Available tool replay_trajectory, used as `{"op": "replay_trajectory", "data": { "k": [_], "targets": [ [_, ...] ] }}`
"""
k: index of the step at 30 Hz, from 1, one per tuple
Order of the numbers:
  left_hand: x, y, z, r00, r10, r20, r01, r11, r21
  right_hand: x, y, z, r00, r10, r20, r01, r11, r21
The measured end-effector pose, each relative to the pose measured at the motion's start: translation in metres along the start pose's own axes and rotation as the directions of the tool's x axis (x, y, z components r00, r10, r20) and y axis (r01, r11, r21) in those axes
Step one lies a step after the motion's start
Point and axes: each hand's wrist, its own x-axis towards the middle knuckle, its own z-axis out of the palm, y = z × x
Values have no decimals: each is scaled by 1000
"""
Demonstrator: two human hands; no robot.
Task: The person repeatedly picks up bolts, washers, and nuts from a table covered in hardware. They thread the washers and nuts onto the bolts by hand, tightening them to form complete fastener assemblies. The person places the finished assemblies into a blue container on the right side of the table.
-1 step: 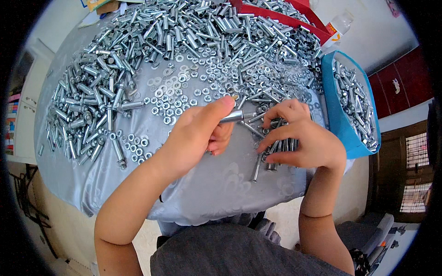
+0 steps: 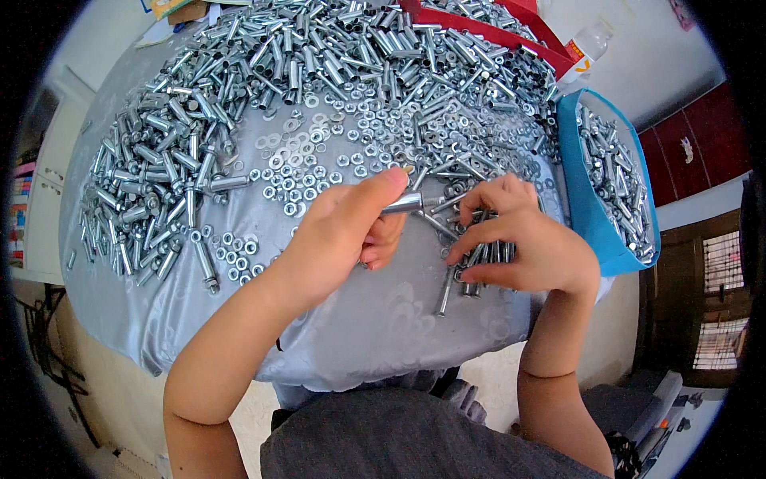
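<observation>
My left hand (image 2: 351, 227) is closed around an expansion bolt (image 2: 405, 203), thumb along the top. Its shiny sleeve and a threaded end stick out toward the right hand. My right hand (image 2: 523, 239) hovers with curved, parted fingers over a small heap of long bolts (image 2: 495, 253), and nothing shows gripped in it. Whether its fingertips touch the heap is hard to see. One long bolt (image 2: 444, 295) lies apart in front of that heap. Beyond both hands, loose hex nuts (image 2: 299, 188) and flat washers (image 2: 299, 144) are scattered on the cloth.
Metal sleeves (image 2: 295, 68) pile up along the far side. Assembled expansion bolts (image 2: 155, 172) lie heaped at left. A blue box (image 2: 586, 188) full of metal parts stands at right, with a red container (image 2: 550, 40) and a plastic bottle (image 2: 586, 48) behind. A grey cloth (image 2: 375, 319) covers the table.
</observation>
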Motion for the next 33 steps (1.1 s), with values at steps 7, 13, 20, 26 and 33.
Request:
{"op": "replay_trajectory", "data": {
  "k": [7, 13, 20, 26, 33],
  "targets": [
    [2, -5, -3, 1000, -19, -1, 19, 1000, 20, 6, -3, 4, 1000, 24, 2, -24, 999, -48],
    [-2, -1, 5, 995, -76, -70, 86, 983, 165, 14, -7, 7, 911, 29, -411, 157, 898, 411],
    [-2, 0, 6, 996, -76, -40, 80, 992, 98, 13, -10, 11, 885, 146, -443, 200, 739, 644],
    [-3, 0, 4, 997, -68, -28, 71, 985, 155, 17, -14, 13, 908, 137, -396, 184, 718, 671],
    [0, -3, 2, 998, -52, -41, 57, 990, 125, 23, -13, 21, 838, 172, -517, 195, 791, 579]
  ]
}}
